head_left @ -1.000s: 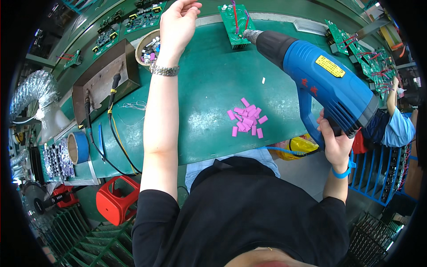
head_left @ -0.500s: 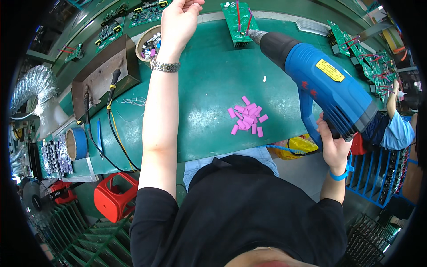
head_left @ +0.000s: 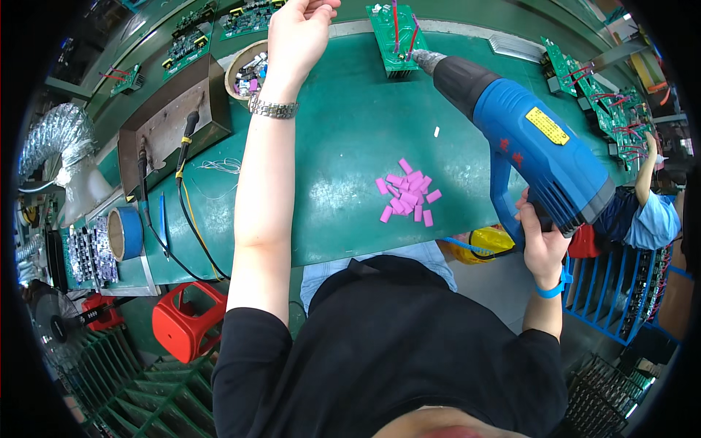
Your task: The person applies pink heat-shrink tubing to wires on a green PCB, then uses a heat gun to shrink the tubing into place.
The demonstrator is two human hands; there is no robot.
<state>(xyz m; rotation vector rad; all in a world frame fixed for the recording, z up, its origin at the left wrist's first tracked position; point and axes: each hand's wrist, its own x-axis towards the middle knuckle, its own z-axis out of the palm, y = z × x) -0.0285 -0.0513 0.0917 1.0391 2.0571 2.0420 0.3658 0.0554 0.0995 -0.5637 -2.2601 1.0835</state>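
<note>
A blue and black heat gun is gripped at its lower handle end by my right hand. Its metal nozzle points left, at the base of red wires with purple sleeves on a green circuit board. At the top edge, left of that board, my left hand is closed with curled fingers. Anything inside them is hidden. Between my arms a loose pile of pink-purple sleeve pieces lies on the green work table. A small white piece rests farther back.
Left of my forearm are a round tub of parts, a metal tray, a soldering iron and a blue tape roll. More wired boards line the right, near another person's arm. A red stool stands lower left.
The whole view has shifted slightly. My right hand and the heat gun have hardly moved against the board; the nozzle stays at the wires. My left hand remains closed.
</note>
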